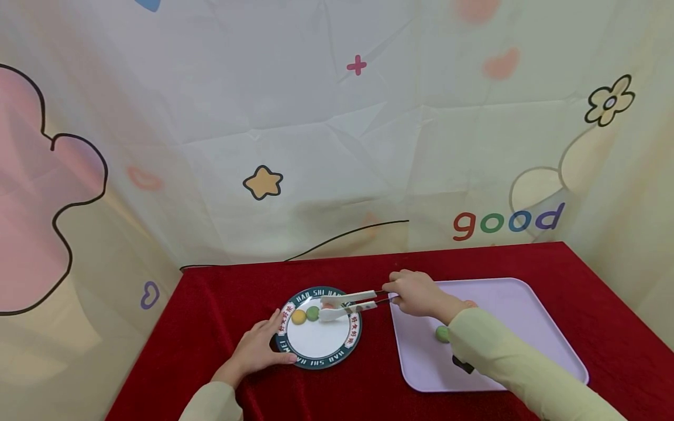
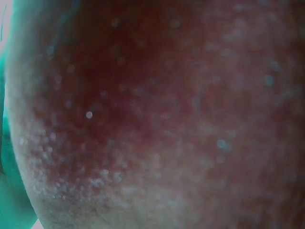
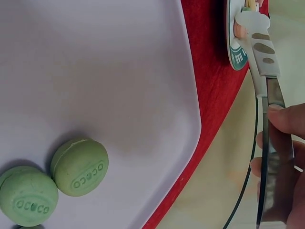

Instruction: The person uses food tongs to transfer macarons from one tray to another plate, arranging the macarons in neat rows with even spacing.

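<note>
Here's the right hand (image 1: 416, 294), low and right of centre in the head view, its grip closed on the metal handles of the tongs (image 1: 363, 306)! The white tips reach left over the round plate (image 1: 318, 345), lower centre, an orange-pink macaron (image 1: 329, 305) between them; a firm pinch, I can't tell. Just left, a green macaron (image 1: 312, 313) and a yellow macaron (image 1: 298, 317) sit side by side. The left hand (image 1: 256, 346), grip wide, touches the plate's left rim. Lower right, stamped green macarons (image 3: 79, 167) lie on the lilac tray (image 1: 500, 298), all on the red-covered bench (image 1: 184, 351).
</note>
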Tool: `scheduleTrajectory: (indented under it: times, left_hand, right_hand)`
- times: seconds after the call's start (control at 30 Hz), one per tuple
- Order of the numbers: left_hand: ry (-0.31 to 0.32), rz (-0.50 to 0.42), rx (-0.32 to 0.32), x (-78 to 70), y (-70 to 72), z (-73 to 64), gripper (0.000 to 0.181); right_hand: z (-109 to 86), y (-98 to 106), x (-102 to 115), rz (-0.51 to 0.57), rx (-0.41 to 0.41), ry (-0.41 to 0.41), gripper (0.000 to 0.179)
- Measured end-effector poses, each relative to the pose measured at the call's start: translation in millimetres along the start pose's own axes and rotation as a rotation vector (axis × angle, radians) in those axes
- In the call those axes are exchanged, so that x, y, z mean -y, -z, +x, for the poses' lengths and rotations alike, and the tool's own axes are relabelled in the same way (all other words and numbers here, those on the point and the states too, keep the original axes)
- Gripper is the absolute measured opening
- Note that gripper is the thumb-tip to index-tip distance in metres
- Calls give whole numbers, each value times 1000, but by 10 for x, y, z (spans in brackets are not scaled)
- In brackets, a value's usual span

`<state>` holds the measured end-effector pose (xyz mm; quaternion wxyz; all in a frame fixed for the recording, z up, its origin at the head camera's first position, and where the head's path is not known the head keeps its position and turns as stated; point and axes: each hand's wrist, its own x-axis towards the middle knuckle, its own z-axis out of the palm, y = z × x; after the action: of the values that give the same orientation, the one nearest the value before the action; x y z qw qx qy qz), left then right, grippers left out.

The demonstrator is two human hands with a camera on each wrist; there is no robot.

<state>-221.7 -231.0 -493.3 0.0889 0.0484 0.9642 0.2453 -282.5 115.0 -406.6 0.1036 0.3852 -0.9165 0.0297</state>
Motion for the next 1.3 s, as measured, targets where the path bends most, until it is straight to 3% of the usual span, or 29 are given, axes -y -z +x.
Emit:
scheduleTrajectory:
  times: [0.43, 0.93, 1.3]
  left_hand:
    - [1, -3, -6, 8, -16, 11, 106]
    - [3, -5, -9, 12, -24, 21, 107]
    - [5, -4, -9, -1, -20, 13, 107]
  right_hand:
    - [-27, -1, -13, 16, 53, -38, 23]
    - [-123, 36, -82, 10, 15, -15, 21]
    - [-190, 63, -134, 9, 30, -33, 26]
